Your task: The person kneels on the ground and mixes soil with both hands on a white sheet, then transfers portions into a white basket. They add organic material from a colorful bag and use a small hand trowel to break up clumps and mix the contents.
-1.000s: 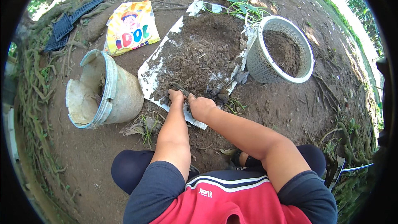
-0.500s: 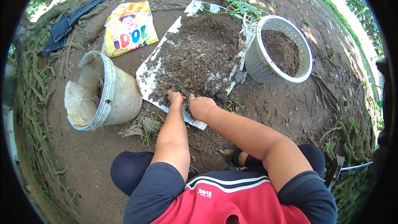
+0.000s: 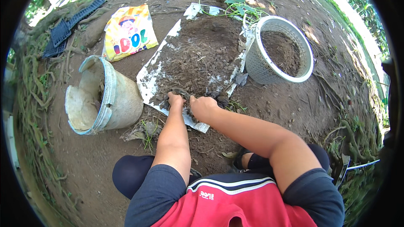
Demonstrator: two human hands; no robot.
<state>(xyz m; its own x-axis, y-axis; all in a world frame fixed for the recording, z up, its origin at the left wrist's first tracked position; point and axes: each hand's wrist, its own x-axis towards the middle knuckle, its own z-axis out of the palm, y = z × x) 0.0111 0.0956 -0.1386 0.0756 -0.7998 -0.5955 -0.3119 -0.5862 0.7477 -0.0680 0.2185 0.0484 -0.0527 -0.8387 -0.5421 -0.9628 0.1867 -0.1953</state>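
Dark soil (image 3: pixel 198 52) mixed with dry stems and roots is spread over a white sheet (image 3: pixel 147 80) on the ground. At the near edge of the sheet, my left hand (image 3: pixel 176 99) has its fingers curled in the soil, against a dark, earthy piece (image 3: pixel 182 92) that I cannot identify. Close on its right, my right hand (image 3: pixel 203 108) is closed, thumb side toward the left hand. Its fingertips are hidden, and so is whatever they grip. Dark clods (image 3: pixel 219 97) lie just beyond the right hand.
A broken pale bucket (image 3: pixel 122 96) leans at the left. A white lattice basket (image 3: pixel 263 61) holding soil stands at the right. Behind are a yellow-white printed bag (image 3: pixel 128 33), black seedling trays (image 3: pixel 61 32) and green vines (image 3: pixel 242 7). Tree roots (image 3: pixel 35 88) line the left side.
The view has shifted slightly. Both hands stay at the near edge of the soil, close together, with only small finger movement.
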